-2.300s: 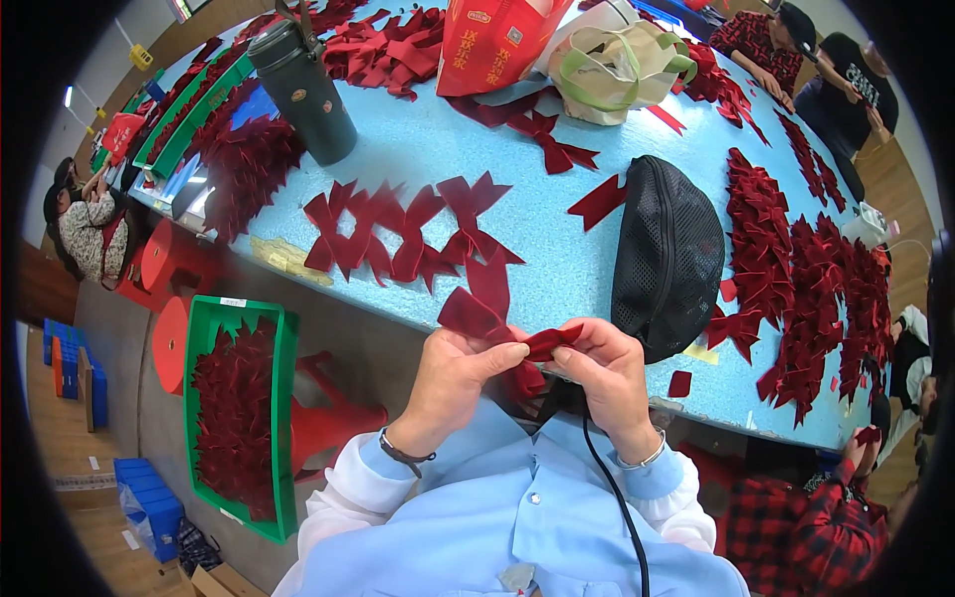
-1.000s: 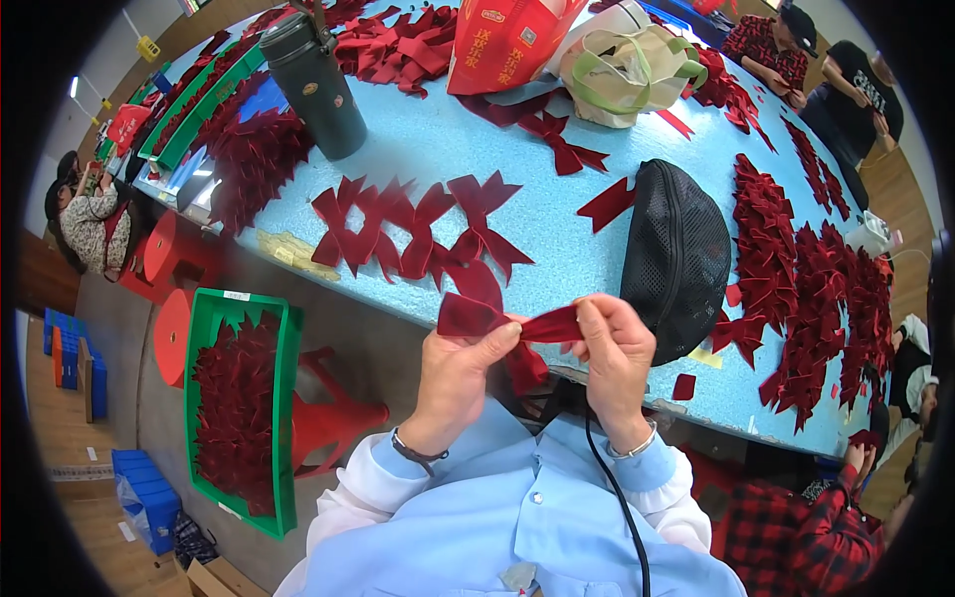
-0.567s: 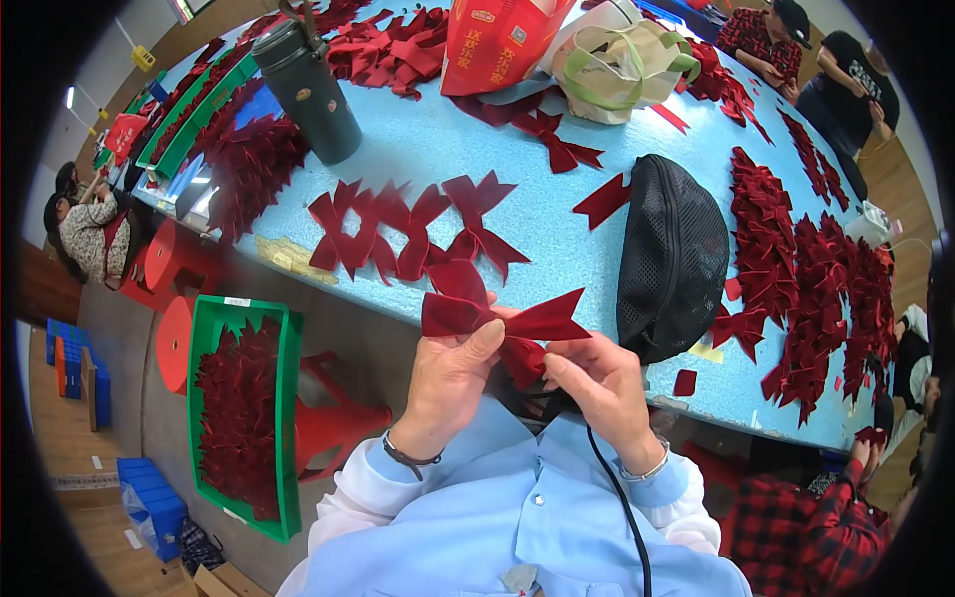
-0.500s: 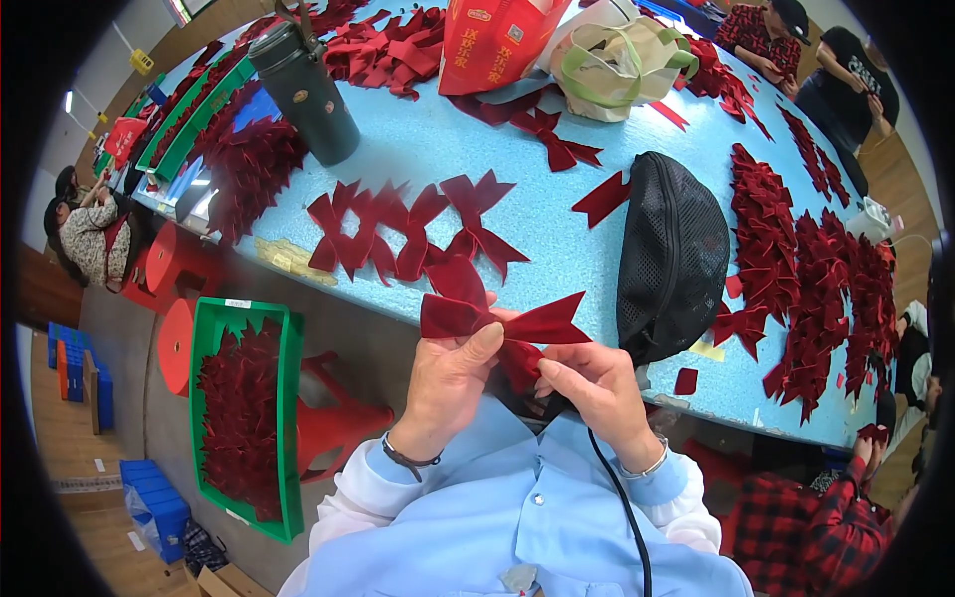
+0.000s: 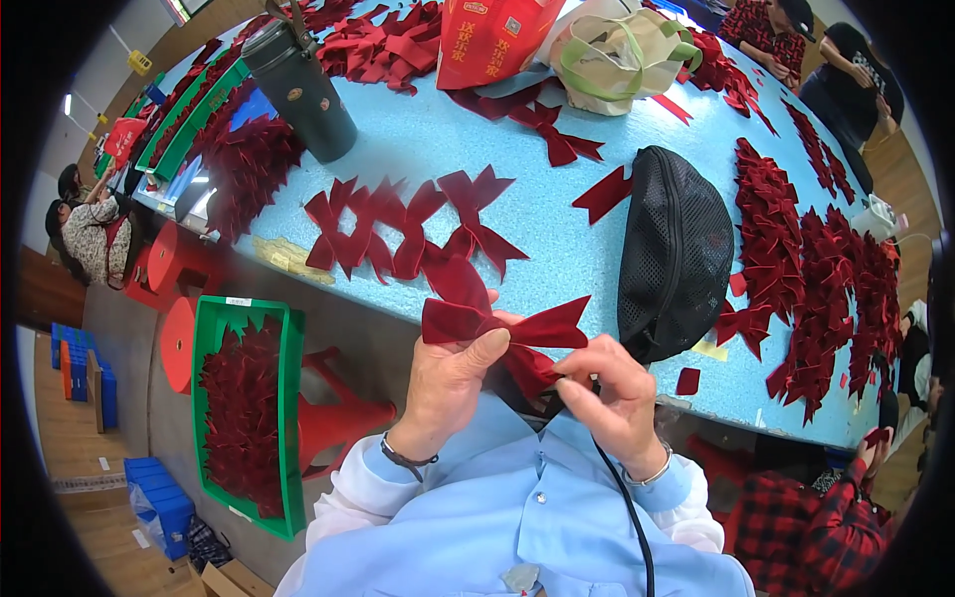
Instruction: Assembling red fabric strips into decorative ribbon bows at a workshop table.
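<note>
Head view: light blue tabletop [image 5: 557,214], loaded with dark red velvet bows. Right at its near edge, left hand [image 5: 450,383] pinching the middle of a dark red bow [image 5: 502,330], thumb pressed over the knot, fingers closed tight on it. Right hand [image 5: 617,398] just beside, fingers curled and pinched onto the bow's lower part. Beyond the bow, a row of finished bows [image 5: 408,224] lying flat. To the bow's right, a black mesh cap [image 5: 676,254]; past that, a big bow pile [image 5: 821,269]. Far back left, a dark tumbler [image 5: 298,85]. Down left, a green crate [image 5: 249,408] full of bows.
</note>
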